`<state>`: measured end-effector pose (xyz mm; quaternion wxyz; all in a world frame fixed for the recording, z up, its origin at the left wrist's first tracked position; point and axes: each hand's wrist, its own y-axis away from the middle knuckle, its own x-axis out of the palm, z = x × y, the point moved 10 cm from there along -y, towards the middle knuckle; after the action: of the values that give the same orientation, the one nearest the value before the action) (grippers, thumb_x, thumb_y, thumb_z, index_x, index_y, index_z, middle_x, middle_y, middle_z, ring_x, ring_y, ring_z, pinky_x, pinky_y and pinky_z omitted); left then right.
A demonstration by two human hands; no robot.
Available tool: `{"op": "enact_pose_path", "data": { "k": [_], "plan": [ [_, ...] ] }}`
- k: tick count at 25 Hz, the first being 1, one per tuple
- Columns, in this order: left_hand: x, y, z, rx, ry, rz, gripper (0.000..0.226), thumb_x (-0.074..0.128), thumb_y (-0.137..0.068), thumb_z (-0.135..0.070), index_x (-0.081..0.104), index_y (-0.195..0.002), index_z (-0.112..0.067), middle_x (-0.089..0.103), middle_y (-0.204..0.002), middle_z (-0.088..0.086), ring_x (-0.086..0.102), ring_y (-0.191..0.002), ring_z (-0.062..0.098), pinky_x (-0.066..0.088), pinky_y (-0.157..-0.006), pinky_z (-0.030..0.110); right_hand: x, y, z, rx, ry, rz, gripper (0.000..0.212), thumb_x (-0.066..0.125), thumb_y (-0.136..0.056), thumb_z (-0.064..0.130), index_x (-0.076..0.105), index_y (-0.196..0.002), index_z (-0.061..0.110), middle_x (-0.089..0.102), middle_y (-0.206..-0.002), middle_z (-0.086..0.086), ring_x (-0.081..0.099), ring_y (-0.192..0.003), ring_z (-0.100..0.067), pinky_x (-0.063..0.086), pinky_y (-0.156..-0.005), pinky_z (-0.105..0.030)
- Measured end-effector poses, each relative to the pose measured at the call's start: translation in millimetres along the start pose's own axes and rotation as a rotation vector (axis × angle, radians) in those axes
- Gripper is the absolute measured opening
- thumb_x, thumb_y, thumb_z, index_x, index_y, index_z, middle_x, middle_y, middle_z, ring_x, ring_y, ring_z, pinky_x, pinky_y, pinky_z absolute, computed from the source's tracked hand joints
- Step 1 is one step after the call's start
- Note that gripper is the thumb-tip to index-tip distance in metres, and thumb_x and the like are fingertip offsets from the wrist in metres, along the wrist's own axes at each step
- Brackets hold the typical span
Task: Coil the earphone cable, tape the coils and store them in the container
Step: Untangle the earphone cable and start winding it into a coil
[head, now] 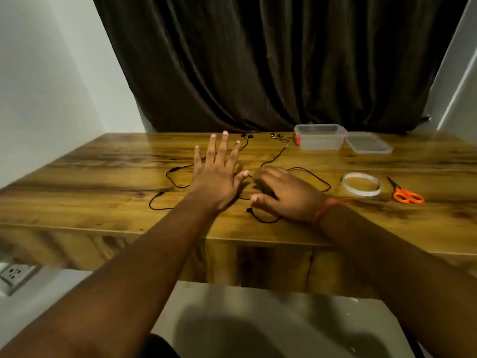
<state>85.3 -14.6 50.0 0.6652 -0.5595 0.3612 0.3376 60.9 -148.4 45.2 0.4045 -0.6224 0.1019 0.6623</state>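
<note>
Black earphone cables [172, 178] lie loose and uncoiled across the middle of the wooden table [77, 177], with earbuds near the far edge [247, 136]. My left hand [219, 171] hovers flat over the cables, fingers spread and straight. My right hand [281, 192] rests beside it with fingers bent down over the cable; what its fingertips touch is hidden. A roll of clear tape [361, 186] lies to the right. A clear plastic container [320, 136] stands open at the back right, with its lid [368, 143] beside it.
Orange-handled scissors [406, 193] lie right of the tape. A dark curtain [258, 60] hangs behind the table. A wall socket [13, 276] sits low on the left. The left part of the tabletop is bare wood.
</note>
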Motion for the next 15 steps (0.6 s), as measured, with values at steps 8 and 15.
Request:
{"op": "enact_pose_path", "data": {
  "k": [8, 15],
  "plan": [
    [-7, 43, -26, 0.004, 0.086, 0.052, 0.068, 0.003, -0.098, -0.063, -0.002, -0.157, -0.028, -0.019, -0.164, 0.005, -0.024, -0.149, 0.026, -0.004, -0.120, 0.056, 24, 29, 37, -0.098, 0.003, 0.092, 0.015, 0.061, -0.093, 0.035, 0.061, -0.101, 0.022, 0.058, -0.108, 0.004, 0.050, -0.104, -0.015, 0.044, -0.088, -0.033],
    [-5, 61, -50, -0.033, 1.013, 0.065, 0.032, 0.040, -0.103, -0.046, 0.065, -0.105, -0.026, 0.071, -0.093, -0.008, 0.065, -0.089, 0.002, 0.051, -0.075, 0.023, 4, 25, 13, -0.027, -0.014, -0.172, 0.006, 0.052, -0.098, 0.027, 0.054, -0.103, 0.025, 0.058, -0.099, 0.006, 0.055, -0.087, -0.014, 0.041, -0.068, -0.029]
  ]
}}
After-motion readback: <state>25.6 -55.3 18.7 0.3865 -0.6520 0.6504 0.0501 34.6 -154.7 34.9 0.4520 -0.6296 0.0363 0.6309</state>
